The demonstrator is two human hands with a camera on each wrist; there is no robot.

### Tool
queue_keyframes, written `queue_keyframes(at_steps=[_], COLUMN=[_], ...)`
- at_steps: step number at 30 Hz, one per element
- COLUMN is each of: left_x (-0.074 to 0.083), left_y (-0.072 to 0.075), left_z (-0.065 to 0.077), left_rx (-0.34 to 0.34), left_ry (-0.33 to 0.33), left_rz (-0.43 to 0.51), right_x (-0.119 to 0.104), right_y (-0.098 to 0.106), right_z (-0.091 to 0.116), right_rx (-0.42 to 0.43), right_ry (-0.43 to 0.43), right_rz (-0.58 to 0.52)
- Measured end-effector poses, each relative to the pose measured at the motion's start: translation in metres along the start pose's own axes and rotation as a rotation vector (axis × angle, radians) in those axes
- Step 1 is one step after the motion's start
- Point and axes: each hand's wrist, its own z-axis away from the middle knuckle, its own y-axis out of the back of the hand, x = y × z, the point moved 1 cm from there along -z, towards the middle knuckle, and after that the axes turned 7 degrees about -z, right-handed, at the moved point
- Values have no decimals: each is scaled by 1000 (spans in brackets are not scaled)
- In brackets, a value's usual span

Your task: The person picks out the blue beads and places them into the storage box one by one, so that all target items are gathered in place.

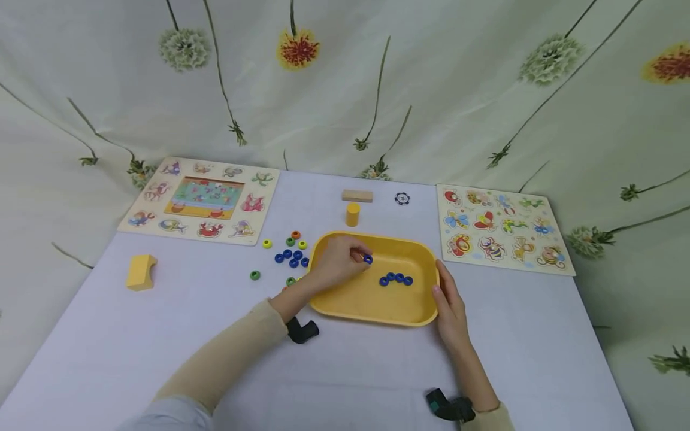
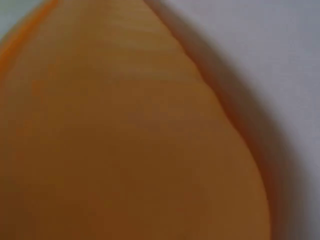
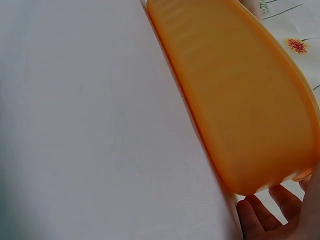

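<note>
My left hand [image 1: 338, 261] is over the left part of a yellow plastic tray [image 1: 358, 306], pinching a blue ring-shaped bead [image 1: 368, 259] at its fingertips. Several more blue beads [image 1: 399, 278] lie in a short row on the tray's floor, to the right of that hand. At the tray's right end my right hand [image 1: 451, 308] grips the rim. In the right wrist view, fingers [image 3: 285, 202] of this hand lie against the tray's end wall. The left wrist view is filled by the tray's outer side [image 2: 125, 125], and it hides the left hand.
Blue, green, yellow and orange beads [image 1: 293, 254] lie loose left of the tray. Behind it stand a yellow cylinder [image 1: 353, 214], a wooden block [image 1: 357, 196] and a patterned chip [image 1: 402, 198]. Picture puzzle boards [image 1: 253, 224] flank these. A yellow arch block [image 1: 141, 272] is far left.
</note>
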Motion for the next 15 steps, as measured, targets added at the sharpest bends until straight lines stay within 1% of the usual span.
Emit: queue_keyframes(at_steps=[2, 5, 7, 11, 15], left_x=[-1, -1, -1, 2, 3], left_y=[-11, -24, -29, -34, -31], left_z=[-9, -18, -21, -22, -18], left_rx=[-63, -125, -143, -161, -166], left_ry=[16, -2, -37, -86, -88], left_rz=[-39, -92, -138, -182, -204], right_x=[0, 0, 0, 0, 0], right_y=[0, 1, 1, 1, -1], right_z=[0, 0, 0, -1, -1], right_rx=[-7, -8, -4, 7, 1], right_ry=[5, 9, 4, -17, -18], right_rz=[3, 11, 15, 14, 11])
